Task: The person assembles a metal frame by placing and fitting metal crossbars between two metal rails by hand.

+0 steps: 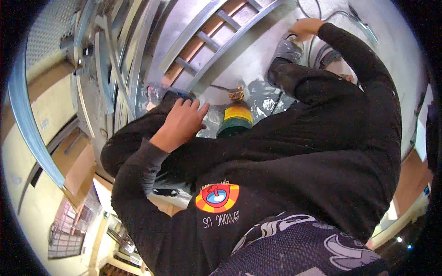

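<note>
My left hand [183, 120] lies on my bent left leg just above the shoe, fingers apart and holding nothing. Clear plastic covers the left shoe [159, 94]. My right arm reaches far out, and my right hand [306, 29] bends over the end of the right shoe [289, 49], which also has clear plastic around it. Its fingers look curled; what they grip is too small to make out. Between my feet stands a yellow and dark green cylinder [237, 115]. Just beyond it is a small orange patterned object [236, 94] beside a thin dark rod.
A ladder-like metal frame [218, 41] lies on the pale floor ahead. Long metal profiles [103, 69] lean and lie at the left. Dark cables [317, 46] loop near my right hand. Cardboard [80, 165] stands by the left wall.
</note>
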`<state>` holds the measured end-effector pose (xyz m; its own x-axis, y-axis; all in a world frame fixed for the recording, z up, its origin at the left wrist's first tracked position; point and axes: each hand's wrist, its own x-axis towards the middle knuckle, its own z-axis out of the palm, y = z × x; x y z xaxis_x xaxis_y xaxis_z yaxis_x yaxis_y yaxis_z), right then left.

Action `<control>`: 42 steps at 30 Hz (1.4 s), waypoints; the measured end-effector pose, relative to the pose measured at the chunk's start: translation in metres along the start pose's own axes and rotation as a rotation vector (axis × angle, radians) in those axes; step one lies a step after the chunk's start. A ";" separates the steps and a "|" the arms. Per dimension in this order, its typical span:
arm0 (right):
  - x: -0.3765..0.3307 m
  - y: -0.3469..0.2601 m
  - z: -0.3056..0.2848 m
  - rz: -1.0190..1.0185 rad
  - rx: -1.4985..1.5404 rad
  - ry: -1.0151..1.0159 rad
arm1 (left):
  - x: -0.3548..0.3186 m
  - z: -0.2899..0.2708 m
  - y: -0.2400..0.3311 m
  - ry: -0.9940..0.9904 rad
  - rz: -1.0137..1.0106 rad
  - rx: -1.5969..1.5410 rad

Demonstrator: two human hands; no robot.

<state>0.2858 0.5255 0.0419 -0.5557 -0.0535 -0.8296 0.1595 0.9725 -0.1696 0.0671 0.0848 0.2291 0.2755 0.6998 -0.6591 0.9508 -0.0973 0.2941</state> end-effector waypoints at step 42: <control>0.100 -0.034 -0.050 0.147 0.174 1.050 | 0.023 -0.018 -0.027 -0.241 -0.076 -0.221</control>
<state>0.1842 0.4979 -0.0082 -0.9316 0.3633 0.0101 0.3497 0.9036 -0.2472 0.0450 0.1159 0.2183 0.2558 0.5095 -0.8216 0.9235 0.1227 0.3636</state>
